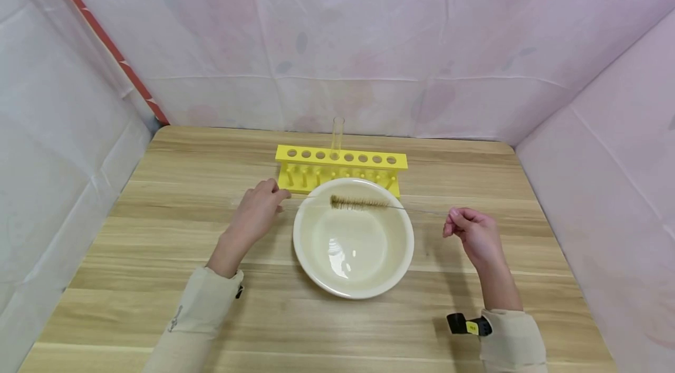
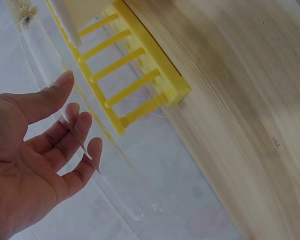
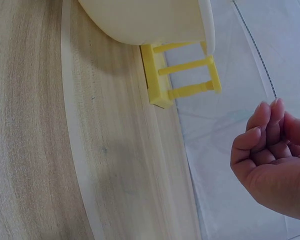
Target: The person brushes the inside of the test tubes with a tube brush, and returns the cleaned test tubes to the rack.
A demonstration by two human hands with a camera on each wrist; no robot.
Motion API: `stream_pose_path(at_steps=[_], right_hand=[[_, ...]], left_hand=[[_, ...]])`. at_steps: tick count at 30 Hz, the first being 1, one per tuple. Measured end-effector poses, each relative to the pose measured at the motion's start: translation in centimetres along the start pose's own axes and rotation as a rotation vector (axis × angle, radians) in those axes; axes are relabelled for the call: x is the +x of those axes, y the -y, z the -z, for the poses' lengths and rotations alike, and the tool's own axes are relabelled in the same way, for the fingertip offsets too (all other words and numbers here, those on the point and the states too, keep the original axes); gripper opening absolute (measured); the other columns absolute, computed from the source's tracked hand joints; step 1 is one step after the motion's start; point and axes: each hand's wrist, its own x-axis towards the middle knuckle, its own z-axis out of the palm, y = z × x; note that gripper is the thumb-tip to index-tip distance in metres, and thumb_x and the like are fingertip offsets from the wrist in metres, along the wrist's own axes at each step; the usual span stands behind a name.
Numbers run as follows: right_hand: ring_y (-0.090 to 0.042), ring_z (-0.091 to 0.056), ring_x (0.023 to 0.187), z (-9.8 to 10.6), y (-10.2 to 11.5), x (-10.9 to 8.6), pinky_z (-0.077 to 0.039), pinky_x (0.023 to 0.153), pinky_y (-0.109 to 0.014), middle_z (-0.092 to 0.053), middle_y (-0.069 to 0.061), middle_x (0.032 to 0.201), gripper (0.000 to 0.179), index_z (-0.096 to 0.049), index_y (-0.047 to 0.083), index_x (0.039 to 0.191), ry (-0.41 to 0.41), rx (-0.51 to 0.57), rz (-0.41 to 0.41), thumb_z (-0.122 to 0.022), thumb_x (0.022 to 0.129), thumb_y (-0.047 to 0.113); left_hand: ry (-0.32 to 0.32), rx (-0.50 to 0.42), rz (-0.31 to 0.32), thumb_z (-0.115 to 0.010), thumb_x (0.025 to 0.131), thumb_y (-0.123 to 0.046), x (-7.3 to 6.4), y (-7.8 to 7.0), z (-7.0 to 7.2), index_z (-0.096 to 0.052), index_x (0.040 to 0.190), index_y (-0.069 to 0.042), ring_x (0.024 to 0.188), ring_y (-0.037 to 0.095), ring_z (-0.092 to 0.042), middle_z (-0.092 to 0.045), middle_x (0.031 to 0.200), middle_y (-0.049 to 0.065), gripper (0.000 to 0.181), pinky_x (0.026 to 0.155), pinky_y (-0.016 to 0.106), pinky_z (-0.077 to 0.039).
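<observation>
My left hand (image 1: 255, 209) grips a clear glass test tube (image 2: 45, 50), thumb on one side and fingertips on the other. Its mouth faces right, and the tube lies nearly level over the left rim of a cream basin (image 1: 352, 238). My right hand (image 1: 477, 235) pinches the twisted wire handle of a test tube brush (image 1: 358, 203) between thumb and fingertips. The brown bristles stretch over the basin's far part, with their tip right at the tube's mouth. In the right wrist view only the wire (image 3: 260, 57) shows, not the bristles.
Behind the basin stands a yellow test tube rack (image 1: 355, 158), its front partly hidden by the rim. Another test tube (image 1: 337, 133) stands upright in it. Patterned cloth walls (image 1: 358, 39) border the wooden table (image 1: 211, 150) at the back and sides.
</observation>
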Motion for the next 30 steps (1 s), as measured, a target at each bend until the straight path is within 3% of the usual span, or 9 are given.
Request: stream_pose_path(at_steps=[5,20,30], right_hand=[[-0.015,-0.057,0.055,-0.2,0.08,0.01,-0.049,0.059,-0.023,-0.059,-0.005,0.058,0.025,-0.06,-0.001,0.069,-0.012,-0.062,0.01,-0.054,0.091,0.007],[-0.014,-0.055,0.054,-0.5,0.63,0.41,-0.048,0.057,-0.023,-0.056,-0.004,0.057,0.025,-0.058,-0.001,0.067,0.012,-0.066,0.047,-0.054,0.091,0.006],[-0.014,-0.055,0.052,-0.49,0.5,0.55,-0.049,0.055,-0.023,-0.055,-0.004,0.056,0.029,-0.059,-0.001,0.066,0.017,-0.045,0.058,-0.048,0.092,0.0]], left_hand=[[-0.003,-0.002,-0.016,-0.072,0.075,-0.001,-0.04,-0.01,-0.07,-0.067,0.103,-0.008,0.076,0.02,-0.046,-0.05,0.084,0.004,0.029,0.06,0.032,-0.038],[0.066,0.0,-0.026,-0.068,0.078,0.002,0.25,-0.43,0.0,-0.066,0.105,-0.008,0.085,0.022,-0.045,-0.05,0.089,0.004,0.03,0.069,0.037,-0.036],[0.02,-0.054,-0.029,-0.072,0.075,0.001,0.11,-0.29,-0.39,-0.067,0.101,-0.008,0.085,0.022,-0.046,-0.051,0.088,0.004,0.028,0.067,0.036,-0.036]])
